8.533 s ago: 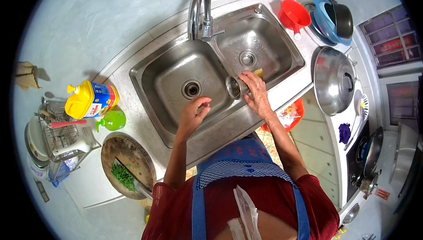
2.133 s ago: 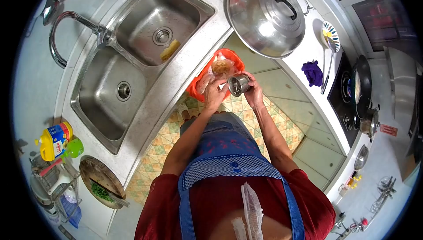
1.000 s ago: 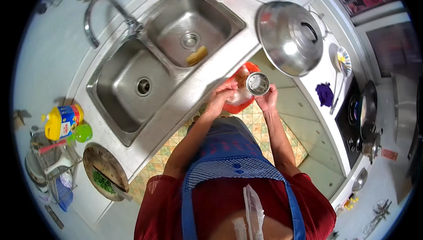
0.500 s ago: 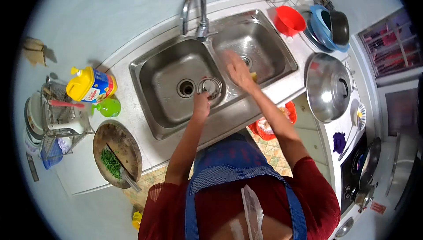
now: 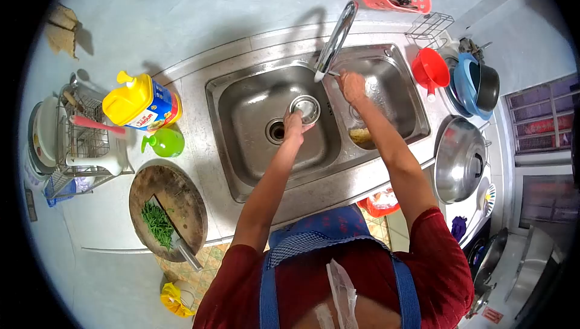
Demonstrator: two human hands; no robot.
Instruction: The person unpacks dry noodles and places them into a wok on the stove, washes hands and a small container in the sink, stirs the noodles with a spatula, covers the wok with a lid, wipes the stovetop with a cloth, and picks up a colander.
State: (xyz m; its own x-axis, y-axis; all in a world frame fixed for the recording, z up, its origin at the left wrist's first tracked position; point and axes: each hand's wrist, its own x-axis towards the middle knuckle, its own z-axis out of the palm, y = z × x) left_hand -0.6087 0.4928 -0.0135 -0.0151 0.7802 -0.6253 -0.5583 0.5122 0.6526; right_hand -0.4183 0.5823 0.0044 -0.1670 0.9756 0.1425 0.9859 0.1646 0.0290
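My left hand [image 5: 295, 125] holds a small round metal cup [image 5: 306, 109] over the left basin, its open top facing up. Beneath it, the left sink basin [image 5: 248, 148] shows its drain. My right hand [image 5: 352, 87] reaches over the divider, its fingers curled at the handle [image 5: 333, 74] of the chrome faucet [image 5: 338, 36]; the fingertips are partly hidden. No water stream can be made out from the spout. A yellow sponge [image 5: 360, 135] lies at the near side of the right sink basin [image 5: 402, 96], beside my right forearm.
Left of the sink stand a yellow jug [image 5: 142, 104], a green pump bottle [image 5: 165, 143], a dish rack [image 5: 90, 141] and a round chopping board [image 5: 187, 193] bearing a knife [image 5: 186, 250] and cut greens [image 5: 158, 223]. Rightward are a red dipper [image 5: 431, 68], blue basin [image 5: 464, 84] and large metal lid [image 5: 459, 160].
My right hand has moved from the right basin up to the faucet handle. My left hand still holds the cup, now raised somewhat. The whole view has shifted with my head.
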